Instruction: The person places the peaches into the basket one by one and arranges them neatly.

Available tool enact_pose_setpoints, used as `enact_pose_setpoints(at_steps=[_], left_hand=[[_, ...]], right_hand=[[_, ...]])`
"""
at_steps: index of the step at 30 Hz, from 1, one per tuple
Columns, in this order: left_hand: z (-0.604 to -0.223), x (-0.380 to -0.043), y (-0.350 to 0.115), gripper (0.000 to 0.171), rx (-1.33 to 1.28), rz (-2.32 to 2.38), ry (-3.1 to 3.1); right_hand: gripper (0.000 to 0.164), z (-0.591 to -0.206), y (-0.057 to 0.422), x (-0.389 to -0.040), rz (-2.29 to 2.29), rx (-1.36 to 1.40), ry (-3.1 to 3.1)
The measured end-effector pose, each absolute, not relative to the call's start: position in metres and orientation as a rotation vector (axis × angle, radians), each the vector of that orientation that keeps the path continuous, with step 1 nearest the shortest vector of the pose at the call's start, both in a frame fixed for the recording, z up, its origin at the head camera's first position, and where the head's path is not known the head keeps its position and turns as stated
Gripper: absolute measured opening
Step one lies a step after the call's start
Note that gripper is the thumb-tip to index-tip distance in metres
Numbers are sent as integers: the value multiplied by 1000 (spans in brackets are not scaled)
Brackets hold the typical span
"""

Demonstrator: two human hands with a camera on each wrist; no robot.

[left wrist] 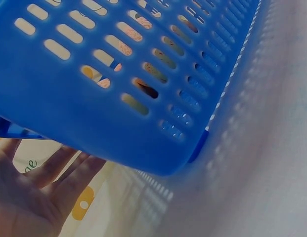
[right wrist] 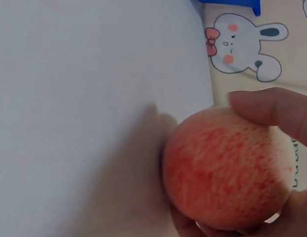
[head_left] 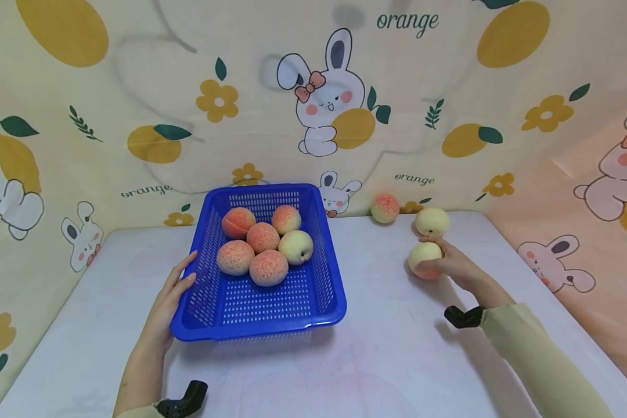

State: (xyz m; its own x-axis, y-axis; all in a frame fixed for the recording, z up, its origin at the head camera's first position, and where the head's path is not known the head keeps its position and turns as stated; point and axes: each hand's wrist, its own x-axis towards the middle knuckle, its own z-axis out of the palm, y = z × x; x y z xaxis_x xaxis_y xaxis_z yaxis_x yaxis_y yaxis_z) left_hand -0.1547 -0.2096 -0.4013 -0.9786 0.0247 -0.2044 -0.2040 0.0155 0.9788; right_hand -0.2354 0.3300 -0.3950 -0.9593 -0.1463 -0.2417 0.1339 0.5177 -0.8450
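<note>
The fingers of the left hand [head_left: 169, 296] are almost straight and touch the left side of the blue basket [head_left: 271, 303] at its rim; this touch is probably for making the basket steady, because it does not look like a tight grasp. The basket is in front of the person, a little to the left, at the white table [head_left: 381, 348]; whether its whole bottom lies flat, I cannot tell. In it six peaches [head_left: 263, 238] lie close together, and its raised walls should prevent them from rolling away. To the right, the fingers of the right hand [head_left: 465, 273] are curled round one more peach [head_left: 420, 253], with the thumb on one side and other fingers opposite; such a round thing, I think, needs support from two sides. The right wrist view shows its red side, but not clearly whether it touches the table. Just behind it is a pale peach [head_left: 432, 220], and farther, to the left, a red peach [head_left: 385, 209] near the back edge, where the cloth [head_left: 271, 35] with rabbits and oranges perhaps serves as a backdrop.
</note>
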Motion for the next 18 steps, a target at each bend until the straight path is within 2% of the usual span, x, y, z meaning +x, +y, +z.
enact_pose_setpoints(at_steps=[18], left_hand=[[-401, -155, -210, 54, -178, 2113, 2091]], right_hand=[[77, -399, 281, -242, -1483, 24, 2461]])
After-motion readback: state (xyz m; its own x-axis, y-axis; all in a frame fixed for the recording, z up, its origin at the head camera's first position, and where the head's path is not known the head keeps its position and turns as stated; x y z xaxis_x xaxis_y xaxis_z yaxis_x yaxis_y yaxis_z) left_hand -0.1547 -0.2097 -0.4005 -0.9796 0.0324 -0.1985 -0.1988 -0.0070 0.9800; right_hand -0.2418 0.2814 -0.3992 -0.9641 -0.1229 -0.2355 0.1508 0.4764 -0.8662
